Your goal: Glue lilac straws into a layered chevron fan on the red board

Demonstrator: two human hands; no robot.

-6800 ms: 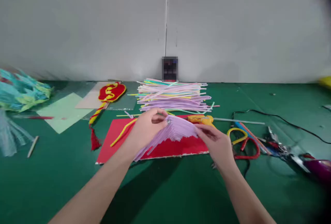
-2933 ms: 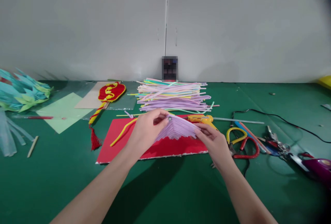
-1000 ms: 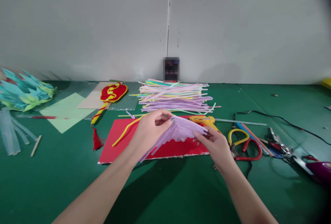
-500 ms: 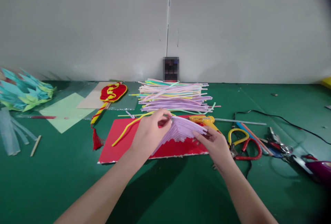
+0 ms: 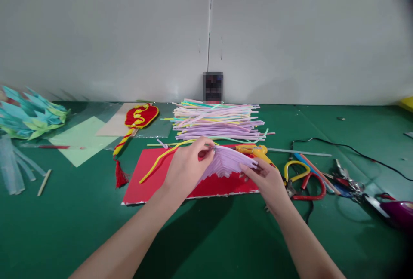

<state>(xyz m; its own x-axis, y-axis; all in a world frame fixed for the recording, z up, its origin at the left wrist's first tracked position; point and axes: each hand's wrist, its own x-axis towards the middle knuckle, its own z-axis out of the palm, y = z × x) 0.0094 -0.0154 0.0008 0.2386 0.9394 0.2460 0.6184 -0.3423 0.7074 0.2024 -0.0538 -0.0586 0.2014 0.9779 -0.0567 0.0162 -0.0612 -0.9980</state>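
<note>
Green table (image 5: 206, 236) carries a red sheet (image 5: 145, 176) at its middle, and a pile of pastel sticks (image 5: 216, 120) lies at twelve o'clock from the sheet. Over the sheet is the lilac folded bundle (image 5: 226, 163). The left hand (image 5: 185, 169) pinches its peak at ten o'clock; the right hand (image 5: 269, 180) grips its end at four o'clock with closed fingertips. A yellow glue gun (image 5: 256, 150) lies at one o'clock. A firm pinch at the peak probably stops the layers from sliding apart.

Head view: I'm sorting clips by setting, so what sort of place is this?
Likely a craft workbench: a green table carries a stack of pastel stems, a yellow glue gun and pliers, and the left hand and right hand hold a lilac stem bundle.
</note>
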